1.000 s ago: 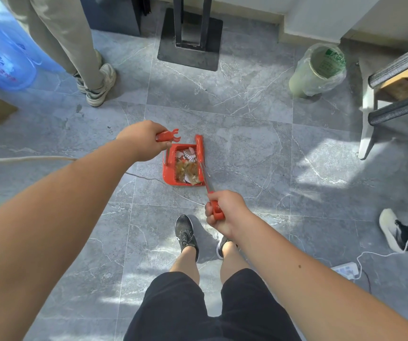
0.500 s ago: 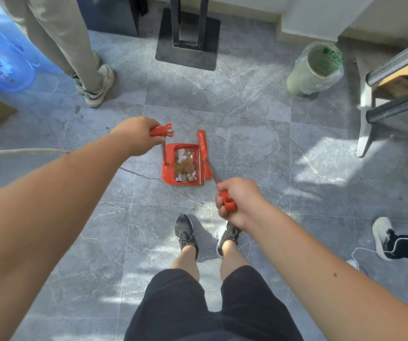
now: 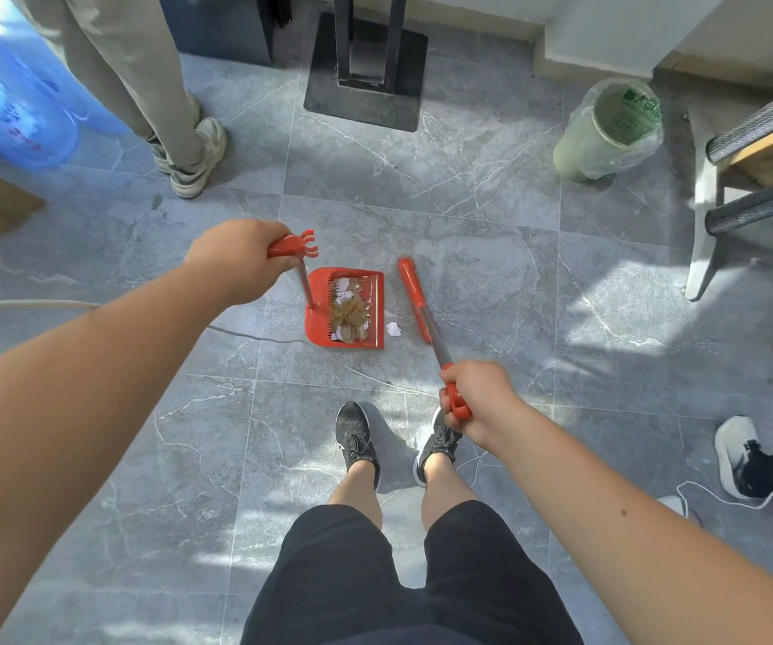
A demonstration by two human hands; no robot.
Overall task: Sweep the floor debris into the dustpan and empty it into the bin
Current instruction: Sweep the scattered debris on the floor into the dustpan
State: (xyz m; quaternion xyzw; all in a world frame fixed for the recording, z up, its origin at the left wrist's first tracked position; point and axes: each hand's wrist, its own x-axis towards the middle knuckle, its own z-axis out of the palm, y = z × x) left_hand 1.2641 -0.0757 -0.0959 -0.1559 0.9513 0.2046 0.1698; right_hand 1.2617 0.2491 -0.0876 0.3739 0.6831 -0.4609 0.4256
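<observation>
A red dustpan [image 3: 317,305] stands on the grey tiled floor ahead of my feet, holding white paper scraps and brown debris [image 3: 351,311]. My left hand [image 3: 235,258] grips the red top of its long handle. My right hand [image 3: 475,400] grips the red end of the broom handle; the red broom head [image 3: 414,297] rests on the floor just right of the pan, apart from it. One white scrap [image 3: 393,328] lies on the tile between pan and broom. The bin [image 3: 608,130], lined with a clear bag, stands at the far right.
A person in beige trousers and sneakers [image 3: 189,151] stands far left beside a blue water bottle [image 3: 12,104]. A black stand base [image 3: 366,72] sits ahead. A chair [image 3: 747,169] is at right, another person's shoes [image 3: 743,458] and a white cable at lower right.
The broom head has pulled away from the dustpan's right edge to the right, and my right hand moved right with it. A white scrap now shows on the floor between them.
</observation>
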